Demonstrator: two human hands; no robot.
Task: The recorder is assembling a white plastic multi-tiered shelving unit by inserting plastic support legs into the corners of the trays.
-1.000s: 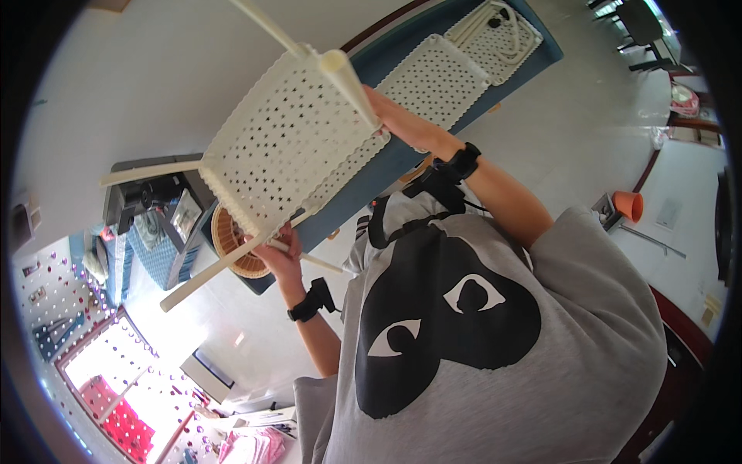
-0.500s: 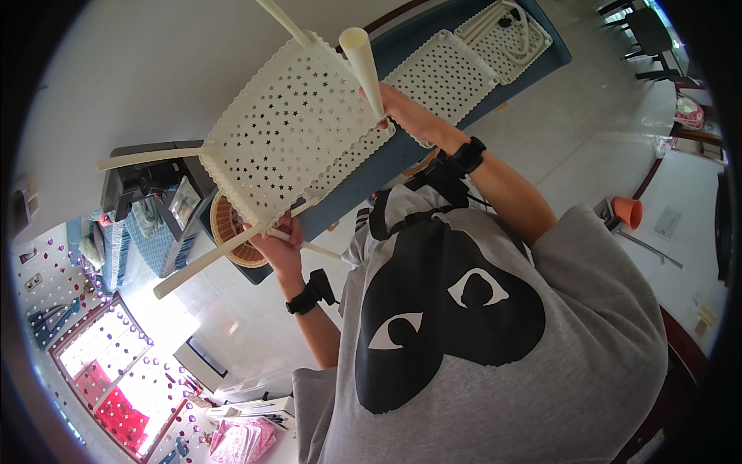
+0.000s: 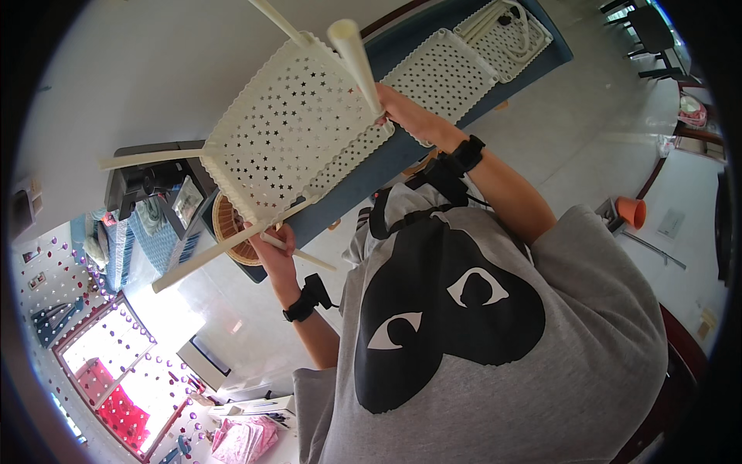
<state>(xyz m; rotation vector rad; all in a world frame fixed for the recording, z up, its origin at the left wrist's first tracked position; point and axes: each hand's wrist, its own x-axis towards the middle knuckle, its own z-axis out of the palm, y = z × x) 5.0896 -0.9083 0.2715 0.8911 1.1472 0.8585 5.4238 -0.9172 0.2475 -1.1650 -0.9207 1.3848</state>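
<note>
A cream plastic rack shelf (image 3: 267,127) with star-shaped holes is held up in front of me, with poles at its corners. My right hand (image 3: 406,112) is closed around its right corner, at the base of a thick upright pole (image 3: 354,60). At the near left corner my left hand (image 3: 277,246) is closed on a pole (image 3: 197,261) that slants down to the left. A thin pole (image 3: 315,258) sticks out past that hand. Another pole (image 3: 147,159) extends from the left corner. My fingertips are partly hidden behind the rack.
Beneath lies a long blue-grey bench (image 3: 553,46) bearing another perforated cream shelf (image 3: 440,68) and, farther along, a shelf with loose tubes (image 3: 506,35). A wicker basket (image 3: 224,224) stands by the bench's left end, near a black machine (image 3: 151,182). An orange bucket (image 3: 631,212) is at right.
The thick upright pole's top has shifted slightly left and up. My left hand has moved slightly left, and the thin pole beyond it has shifted a little. Both hands keep their hold.
</note>
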